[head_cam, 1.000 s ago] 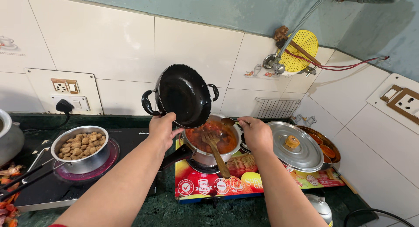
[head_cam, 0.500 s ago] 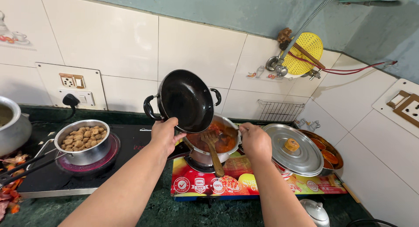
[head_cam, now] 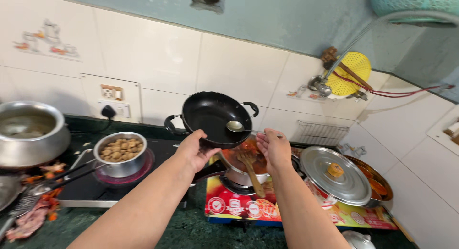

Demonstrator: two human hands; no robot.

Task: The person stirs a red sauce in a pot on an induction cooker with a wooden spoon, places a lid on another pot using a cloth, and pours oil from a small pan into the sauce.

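Tilting a black two-handled wok (head_cam: 213,118) over a steel pot (head_cam: 243,168) of red curry, the person's left hand (head_cam: 195,150) gripped the wok's near rim, fingers curled under it. The right hand (head_cam: 274,149) was closed on a steel spoon (head_cam: 237,127), its bowl inside the wok and its long axis running roughly level from that hand leftward. The wok's mouth faced the camera, its handles pointing left and right, above the stove's back edge. A slipping rim grip could, by the look of it, drop the wok onto the pot, knock the wooden spatula (head_cam: 252,170) and splash hot curry.
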